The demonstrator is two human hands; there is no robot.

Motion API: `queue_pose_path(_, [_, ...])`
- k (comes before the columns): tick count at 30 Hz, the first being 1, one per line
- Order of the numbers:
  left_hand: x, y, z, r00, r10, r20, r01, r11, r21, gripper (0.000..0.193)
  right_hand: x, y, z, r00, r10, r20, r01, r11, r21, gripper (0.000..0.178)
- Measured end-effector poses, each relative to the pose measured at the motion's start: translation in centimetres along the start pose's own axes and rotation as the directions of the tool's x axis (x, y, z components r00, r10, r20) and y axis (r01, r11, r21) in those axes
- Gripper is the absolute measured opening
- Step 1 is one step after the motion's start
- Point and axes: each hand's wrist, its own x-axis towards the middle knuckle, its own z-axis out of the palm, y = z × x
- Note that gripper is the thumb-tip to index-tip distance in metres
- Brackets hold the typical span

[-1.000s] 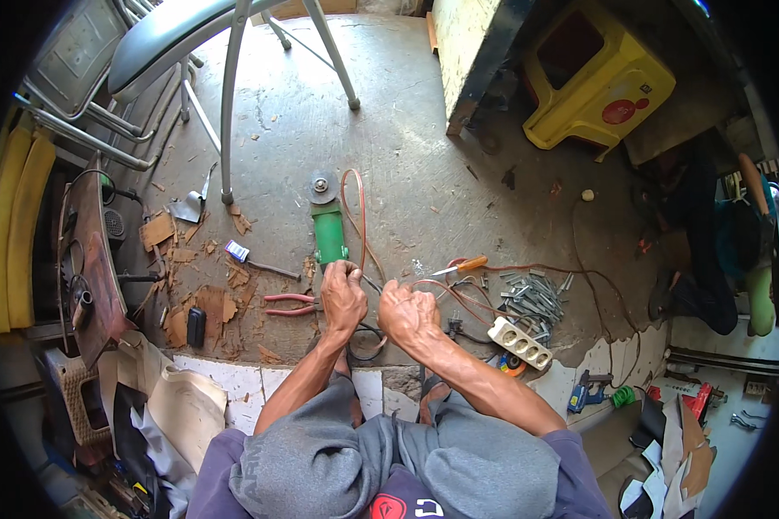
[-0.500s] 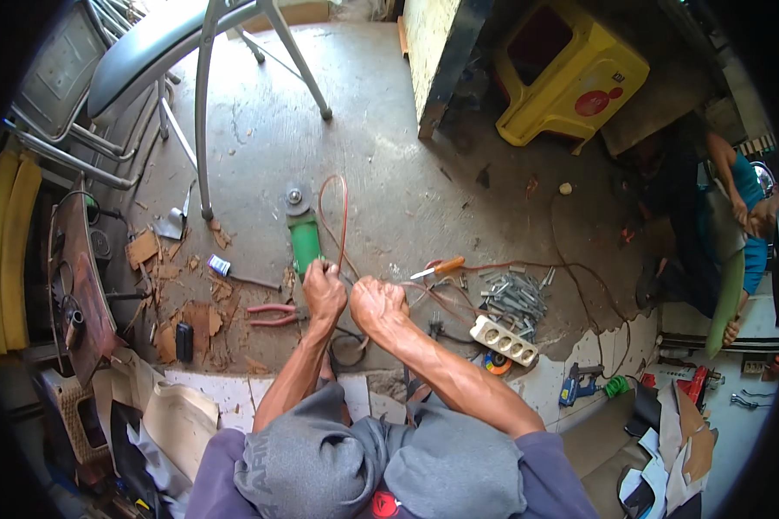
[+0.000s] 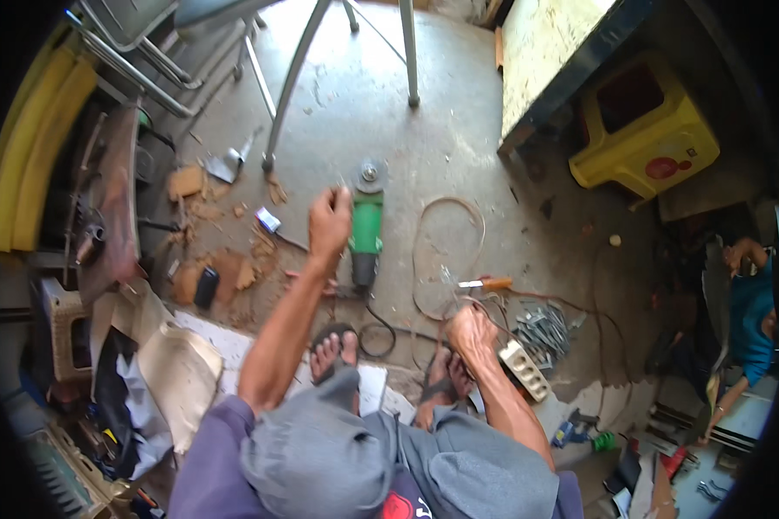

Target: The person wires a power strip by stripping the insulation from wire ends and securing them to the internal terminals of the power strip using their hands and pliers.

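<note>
Left hand (image 3: 330, 227): is pressing its fingers together just beside the grinder (image 3: 367, 225); on what, I cannot tell.
Right hand (image 3: 472, 333): is curling at the cord (image 3: 450, 199); whether it is pinching it, I cannot tell.
Cord: is looping toward the right hand's 11 o'clock.
Grinder: is lying at the left hand's 3 o'clock.
Power strip (image 3: 523, 371): is sitting at the right hand's 4 o'clock.

The grinder casing (image 3: 367, 223) and stool (image 3: 694, 147) are showing smooth plastic, the chair legs (image 3: 409, 52) are looking like smooth metal, the shorts (image 3: 320, 441) are showing matt cloth, and the floor (image 3: 463, 156) is looking like rough concrete.
</note>
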Motion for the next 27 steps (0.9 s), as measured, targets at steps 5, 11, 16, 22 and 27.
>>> queue_pose_path(5, [-4.7, -2.5, 1.2, 0.972, 0.003, 0.234, -0.019, 0.998, 0.067, 0.027, -0.4, -3.5, -3.4, 0.995, -0.071, -0.075, 0.073, 0.997, 0.013, 0.033])
queue_pose_path(11, [-7.7, -2.6, 3.6, 0.903, -0.127, 0.41, -0.033, 0.932, 0.361, 0.032, -2.2, -5.4, -5.0, 0.956, -0.188, -0.224, 0.183, 0.982, -0.045, 0.023])
queue_pose_path(16, [-8.2, -3.5, 2.8, 0.887, -0.187, 0.423, 0.071, 0.959, 0.274, 0.026, -2.8, -5.9, -3.2, 0.938, -0.273, -0.214, 0.242, 0.957, -0.158, 0.018])
queue_pose_path(22, [-10.4, -5.4, 2.9, 0.861, 0.296, 0.413, -0.494, 0.681, 0.541, 0.016, -3.5, -6.3, -2.0, 0.968, -0.242, -0.064, 0.227, 0.956, -0.186, 0.021])
queue_pose_path(27, [-10.1, -5.2, 2.4, 0.76, 0.399, 0.513, -0.642, 0.583, 0.497, 0.01, -3.8, -7.2, -3.0, 0.979, -0.201, -0.027, 0.194, 0.967, -0.163, 0.023])
